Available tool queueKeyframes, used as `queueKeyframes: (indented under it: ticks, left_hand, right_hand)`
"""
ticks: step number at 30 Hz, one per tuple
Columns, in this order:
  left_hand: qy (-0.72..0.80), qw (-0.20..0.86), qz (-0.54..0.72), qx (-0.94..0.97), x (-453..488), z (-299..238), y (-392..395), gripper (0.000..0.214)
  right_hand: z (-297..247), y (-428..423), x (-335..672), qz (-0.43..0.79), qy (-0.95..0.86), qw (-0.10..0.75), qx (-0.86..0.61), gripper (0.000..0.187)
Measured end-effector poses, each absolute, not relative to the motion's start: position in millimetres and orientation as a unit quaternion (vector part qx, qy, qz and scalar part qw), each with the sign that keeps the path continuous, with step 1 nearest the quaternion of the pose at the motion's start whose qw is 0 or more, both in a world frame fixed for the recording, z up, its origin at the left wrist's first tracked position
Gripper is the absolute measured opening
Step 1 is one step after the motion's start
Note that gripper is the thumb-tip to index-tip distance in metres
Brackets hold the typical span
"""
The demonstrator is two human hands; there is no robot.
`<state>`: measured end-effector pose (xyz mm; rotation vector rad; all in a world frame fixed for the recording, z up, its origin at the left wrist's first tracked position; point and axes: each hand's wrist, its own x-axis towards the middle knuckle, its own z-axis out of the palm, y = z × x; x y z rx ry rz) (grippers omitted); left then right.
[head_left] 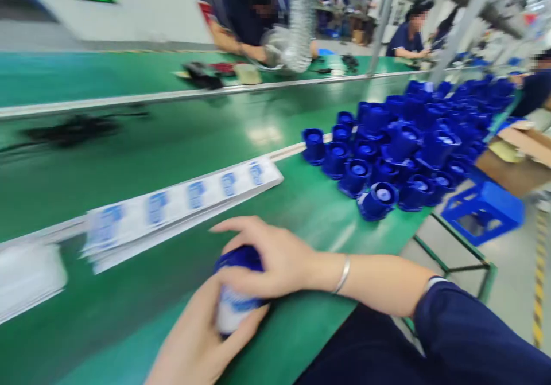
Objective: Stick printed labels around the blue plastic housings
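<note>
Both my hands hold one blue plastic part (239, 259) with a white label band, low over the green table (142, 293). My left hand (202, 339) cups it from below, fingers wrapped round the white band. My right hand (271, 259) lies over its top, fingers curled on it; a silver bangle sits on that wrist. A pile of several blue plastic parts (404, 144) covers the table to the right. A strip of white labels with blue print (181, 201) lies just beyond my hands.
A green conveyor belt (129, 150) runs past behind a metal rail. Other people work at the far side. A blue stool (484, 210) and a cardboard box (520, 155) stand off the table's right end. A stack of white sheets (26, 276) lies at left.
</note>
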<state>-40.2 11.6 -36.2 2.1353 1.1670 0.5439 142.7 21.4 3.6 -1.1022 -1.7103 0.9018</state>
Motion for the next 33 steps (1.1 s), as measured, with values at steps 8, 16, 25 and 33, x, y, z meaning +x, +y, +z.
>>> queueKeyframes:
  ticks: [8,16,25,33]
  left_hand:
    - [0.433,0.615,0.228,0.618,-34,-8,-11,0.08]
    - [0.497,0.554,0.27,0.611,-19,-11,-9,0.05]
    - [0.497,0.573,0.218,0.614,-22,1,-9,0.05]
    - [0.412,0.643,0.197,0.615,-32,1,-11,0.064]
  right_hand:
    - [-1,12,149,0.46,-0.629,0.434,-0.452,0.044]
    - [5,0,140,0.419,-0.65,0.391,-0.499,0.042]
    - [1,7,146,0.441,-0.614,0.396,-0.522,0.042]
    - [2,12,150,0.48,-0.57,0.401,-0.533,0.046]
